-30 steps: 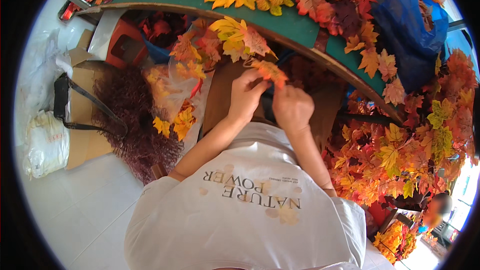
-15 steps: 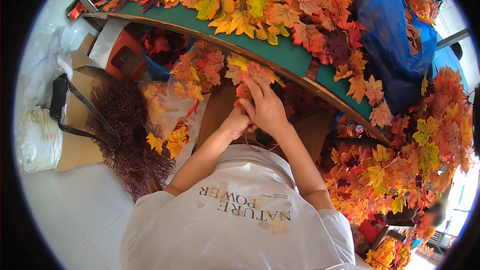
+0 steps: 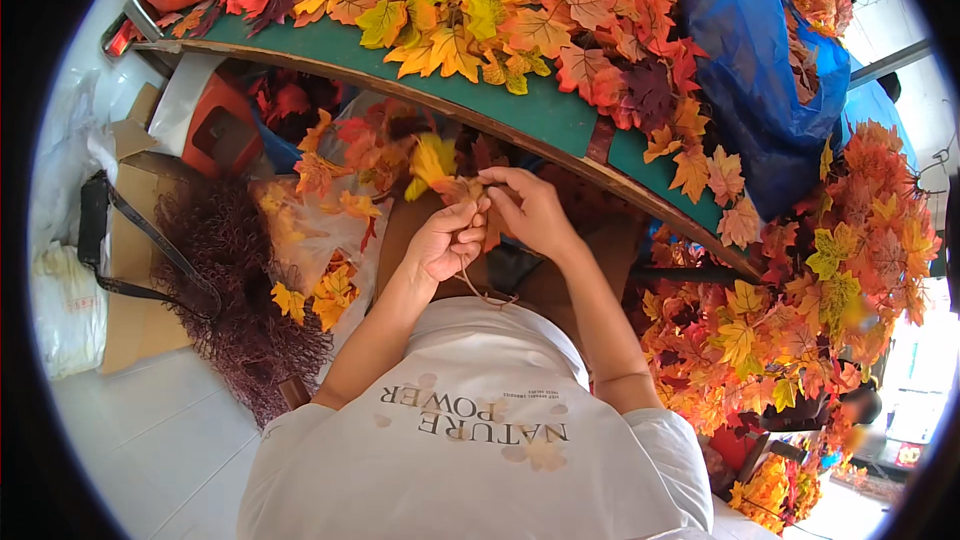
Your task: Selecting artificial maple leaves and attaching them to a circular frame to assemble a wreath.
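My left hand (image 3: 445,240) and right hand (image 3: 530,208) both pinch a leaf sprig (image 3: 440,172) just below the green table (image 3: 545,112) edge; its leaves point toward ten o'clock, its thin stem (image 3: 487,295) trailing toward five. Leaf piles (image 3: 770,340) crowd three o'clock; open floor (image 3: 150,420) lies at eight.

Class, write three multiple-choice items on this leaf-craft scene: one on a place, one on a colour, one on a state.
1. Where does the blue plastic bag lie?
A. on the floor
B. at the green table's right end
C. on the person's lap

2. What colour is the frizzy bundle beside the cardboard box?
A. dark brown
B. white
C. blue

3. How are the left hand and right hand?
A. apart and empty
B. flat on the table
C. together, pinching a yellow-orange leaf sprig

Answers: 1 B, the bag rests among leaves there; 2 A, its strands look dark brown; 3 C, fingers meet at the sprig.
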The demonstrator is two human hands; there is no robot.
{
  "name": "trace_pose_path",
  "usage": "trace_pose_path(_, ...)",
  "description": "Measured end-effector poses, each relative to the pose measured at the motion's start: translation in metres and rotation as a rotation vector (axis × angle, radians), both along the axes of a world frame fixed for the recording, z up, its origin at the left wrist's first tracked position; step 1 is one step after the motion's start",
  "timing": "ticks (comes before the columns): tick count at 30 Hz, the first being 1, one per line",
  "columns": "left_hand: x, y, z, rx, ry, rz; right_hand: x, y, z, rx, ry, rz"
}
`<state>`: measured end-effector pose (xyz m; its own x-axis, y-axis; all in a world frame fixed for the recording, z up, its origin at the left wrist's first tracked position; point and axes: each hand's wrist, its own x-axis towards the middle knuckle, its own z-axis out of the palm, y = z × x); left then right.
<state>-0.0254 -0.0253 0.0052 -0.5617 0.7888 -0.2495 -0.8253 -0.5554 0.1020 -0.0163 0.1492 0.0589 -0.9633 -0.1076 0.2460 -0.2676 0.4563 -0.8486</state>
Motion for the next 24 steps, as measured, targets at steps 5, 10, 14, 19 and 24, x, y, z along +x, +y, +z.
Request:
trace_pose_path(5,0.003,0.01,0.003,-0.009,0.033,-0.037,-0.002,0.041,0.088,0.345,-0.008,0.037)
trace_pose_path(10,0.007,0.015,0.025,0.037,0.123,-0.104,0.006,0.064,0.119,0.494,-0.074,0.165)
trace_pose_path(14,0.01,0.017,0.027,0.088,0.1,-0.135,0.043,0.105,0.13,0.231,-0.285,0.014)
trace_pose_path(19,0.016,0.019,0.028,0.017,0.076,-0.128,0.084,0.18,0.118,0.587,0.013,-0.633)
trace_pose_path(24,0.017,0.02,0.018,0.035,0.081,-0.15,0.096,0.213,0.099,0.921,0.13,-0.931)
